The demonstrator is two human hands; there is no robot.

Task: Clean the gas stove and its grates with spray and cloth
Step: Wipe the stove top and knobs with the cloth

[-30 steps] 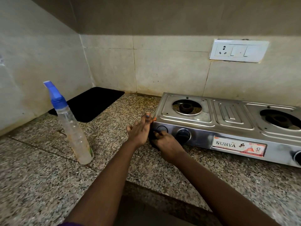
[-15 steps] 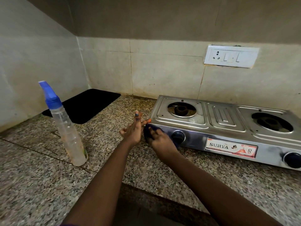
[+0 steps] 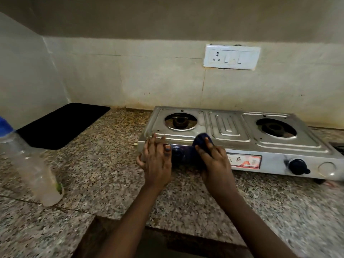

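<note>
- Head view: my left hand [image 3: 156, 161] lies against the front left corner of the gas stove [image 3: 230, 133], fingers straight and spread over the top edge, holding nothing.
- My right hand [image 3: 214, 159] presses a dark blue cloth [image 3: 202, 141] onto the stove's front edge, just right of the left knob [image 3: 177, 152]; my fingers curl over the cloth and grip it.
- The stove sits on the granite counter [image 3: 111, 174] against the tiled wall, both burners [image 3: 180, 122] bare, with no grates on them.
- The spray bottle [image 3: 31, 168] stands upright on the counter, well apart to the left of the stove.
- A black mat [image 3: 61, 125] lies in the corner behind the bottle; a white switch plate [image 3: 231, 57] hangs on the wall above the stove.
</note>
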